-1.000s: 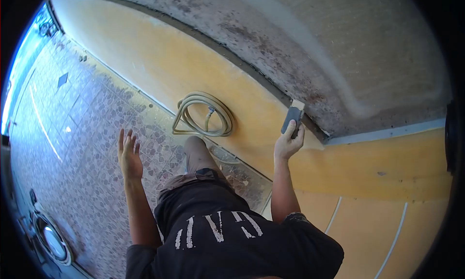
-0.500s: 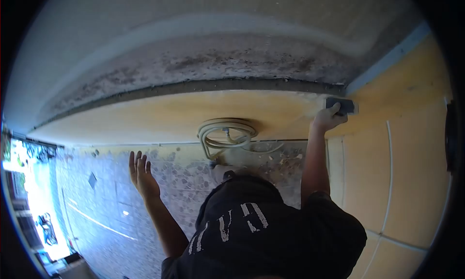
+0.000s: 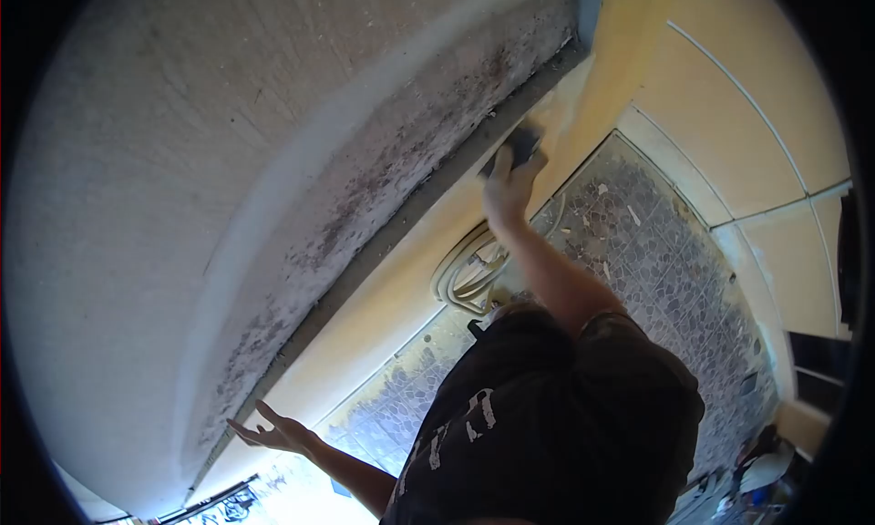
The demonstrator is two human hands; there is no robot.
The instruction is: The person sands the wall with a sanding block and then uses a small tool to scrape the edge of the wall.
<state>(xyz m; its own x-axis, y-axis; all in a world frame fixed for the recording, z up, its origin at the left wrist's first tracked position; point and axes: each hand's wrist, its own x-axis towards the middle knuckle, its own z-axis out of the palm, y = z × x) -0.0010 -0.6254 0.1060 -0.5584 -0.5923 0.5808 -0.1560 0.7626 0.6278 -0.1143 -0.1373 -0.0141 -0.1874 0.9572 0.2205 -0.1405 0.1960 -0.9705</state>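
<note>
The right hand point(image 3: 507, 195) holds a dark block point(image 3: 523, 142), with the fingers closed around it; which face touches the wall I cannot tell, because the block is blurred. The block is at the yellow wall point(image 3: 387, 293), just beside the dark ledge point(image 3: 365, 256), in the part near the corner. For good work here, I think the block should lie flat on the wall, with pressure equal over its face, since a tilted edge could leave a scratch. The wrist should be kept loose, and the knuckles should keep away from the rough ledge. The left hand point(image 3: 284, 436) is open and holds nothing, near the other part of the ledge. Below the right hand, the coiled hose point(image 3: 441, 274) is against the wall, so the forearm needs some care there.
</note>
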